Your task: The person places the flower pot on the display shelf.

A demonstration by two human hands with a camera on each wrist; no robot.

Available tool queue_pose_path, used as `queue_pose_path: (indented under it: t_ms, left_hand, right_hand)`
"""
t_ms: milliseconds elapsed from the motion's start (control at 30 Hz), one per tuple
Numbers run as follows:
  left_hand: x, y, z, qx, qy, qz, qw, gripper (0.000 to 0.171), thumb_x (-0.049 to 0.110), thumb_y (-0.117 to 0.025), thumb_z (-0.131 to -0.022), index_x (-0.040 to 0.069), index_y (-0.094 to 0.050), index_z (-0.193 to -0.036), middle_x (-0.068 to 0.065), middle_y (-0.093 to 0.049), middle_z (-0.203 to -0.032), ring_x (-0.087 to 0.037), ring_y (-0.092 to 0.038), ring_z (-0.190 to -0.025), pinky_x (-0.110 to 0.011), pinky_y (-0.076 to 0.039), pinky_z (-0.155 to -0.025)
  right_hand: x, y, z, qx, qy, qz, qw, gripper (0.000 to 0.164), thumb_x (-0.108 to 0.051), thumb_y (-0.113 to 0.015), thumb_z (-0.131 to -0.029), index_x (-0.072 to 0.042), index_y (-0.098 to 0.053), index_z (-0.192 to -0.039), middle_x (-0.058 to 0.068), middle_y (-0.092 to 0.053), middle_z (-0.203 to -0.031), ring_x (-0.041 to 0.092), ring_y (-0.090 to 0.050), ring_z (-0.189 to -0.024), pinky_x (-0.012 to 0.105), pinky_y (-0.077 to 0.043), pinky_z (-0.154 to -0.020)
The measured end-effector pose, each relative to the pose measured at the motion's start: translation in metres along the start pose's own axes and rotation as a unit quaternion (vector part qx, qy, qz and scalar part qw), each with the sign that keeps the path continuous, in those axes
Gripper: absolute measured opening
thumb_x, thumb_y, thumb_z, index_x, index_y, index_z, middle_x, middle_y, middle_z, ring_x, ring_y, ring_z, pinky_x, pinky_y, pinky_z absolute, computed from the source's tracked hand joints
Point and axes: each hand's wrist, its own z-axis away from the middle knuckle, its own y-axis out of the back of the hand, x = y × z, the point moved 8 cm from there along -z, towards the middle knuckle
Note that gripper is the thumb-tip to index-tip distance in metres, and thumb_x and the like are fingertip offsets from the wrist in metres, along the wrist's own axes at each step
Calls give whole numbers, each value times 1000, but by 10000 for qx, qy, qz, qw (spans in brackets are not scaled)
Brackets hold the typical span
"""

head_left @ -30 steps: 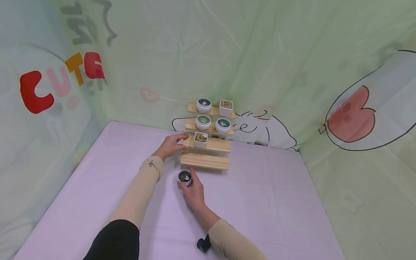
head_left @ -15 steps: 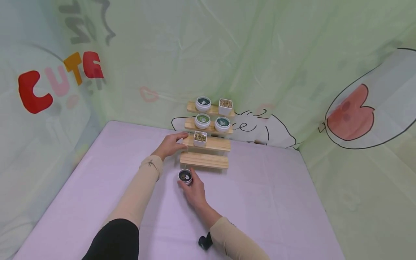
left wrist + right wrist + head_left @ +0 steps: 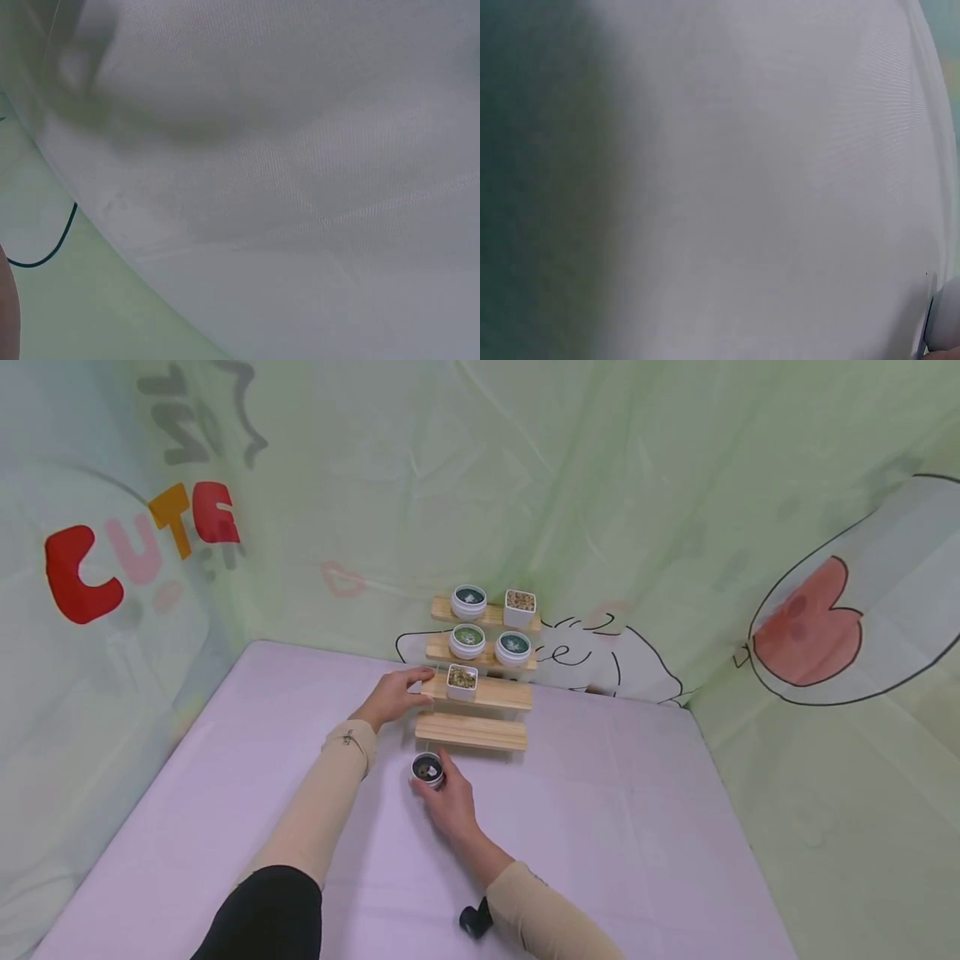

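At the middle of the head view stands a tiered wooden display stand (image 3: pixel 472 731). My left hand (image 3: pixel 390 697) grips its left end at the second shelf from the bottom, thumb and fingers at the board's edge. Just in front of the lowest shelf, my right hand (image 3: pixel 452 800) holds a small round white pot (image 3: pixel 427 768) with a dark top, thumb on the near side and fingers along the right. That pot's side (image 3: pixel 945 322) peeks into the lower right corner of the right wrist view. Only a strip of skin shows at the left wrist view's edge.
Upper shelves carry round white pots (image 3: pixel 468 602), (image 3: pixel 513 647) and a square pot (image 3: pixel 521 607); another square pot (image 3: pixel 462 682) sits near my left fingers. A black object (image 3: pixel 476 920) lies by my right sleeve. Printed curtains (image 3: pixel 337 502) rise behind the lilac-covered table (image 3: pixel 637 827).
Almost nothing differs. Both hands keep their places on the stand and the pot, and the right forearm has shifted very slightly to the right.
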Motion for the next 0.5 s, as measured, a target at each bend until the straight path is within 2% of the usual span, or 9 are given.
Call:
queue_pose_path:
  t_ms: [100,333,500]
  left_hand:
    - [-2,-1,0,2,39,20,10000,55,12,-76,-86,-1,-55,-136,-15,-48,-146,-34,-44,-134,-39,-39,-113]
    - [-4,-1,-1,19,49,-19,10000,55,12,-76,-86,-1,-56,-136,-15,-47,-146,-33,-44,-135,-38,-38,-114]
    - [-3,-2,-3,24,14,-21,10000,55,12,-76,-86,-1,-56,-135,-16,-48,-146,-33,-44,-134,-38,-38,-114]
  right_hand:
    - [-2,3,1,9,90,-28,10000,72,-23,-78,-84,5,-45,-142,23,-52,-140,33,-50,-129,45,-41,-111]
    - [-17,18,5,39,599,78,9982,69,-19,-79,-82,6,-49,-139,23,-54,-138,34,-53,-126,47,-45,-107]
    - [-26,31,6,49,663,-6,9978,67,-11,-79,-81,7,-49,-138,26,-54,-136,35,-53,-125,46,-48,-103]
